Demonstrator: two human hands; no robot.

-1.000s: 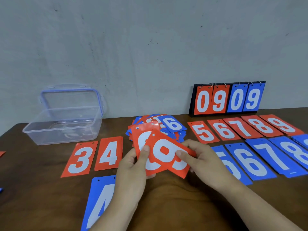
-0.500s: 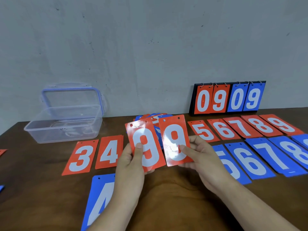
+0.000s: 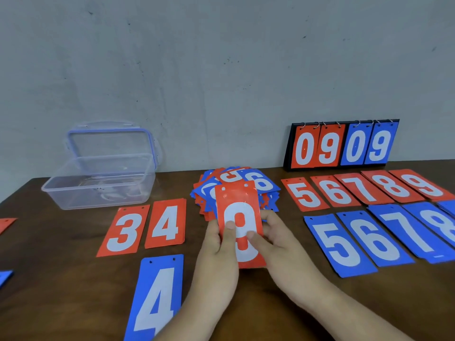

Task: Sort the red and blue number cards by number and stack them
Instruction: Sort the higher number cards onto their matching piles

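Our left grip (image 3: 216, 254) and right grip (image 3: 278, 244) pinch one red 9 card (image 3: 240, 205) between them. The left thumb (image 3: 229, 232) presses on the white digit near the card's left edge. The right thumb (image 3: 256, 238) lies across the digit's lower half. The other fingers curl behind the card, mostly out of our sight. We hold the card lengthwise over the table (image 3: 61, 267), mid-view, with its two punched holes at the far end. We cannot tell whether its near end touches the wood, nor whether a second card sits behind it.

Just behind it lies a loose pile (image 3: 204, 193) of mixed red and blue cards, with a blue 6 (image 3: 261, 183) on top at the right. To our left a red 3 (image 3: 125, 230) and a red 4 (image 3: 166, 225) lie side by side, and a blue 4 (image 3: 157, 296) lies nearer us. To our right a red row (image 3: 364, 188) runs 5, 6, 7, 8, 9, packed edge to edge. Nearer us a blue row (image 3: 374, 237) shows 5, 6, 7, 8, the last cut off by the frame.

A scoreboard (image 3: 342, 146) stands by the wall (image 3: 221, 70) behind the red row, reading 09 in red and 09 in blue. At far left a clear box (image 3: 98, 190) sits on the table, its lid (image 3: 110, 143) propped upright behind it.
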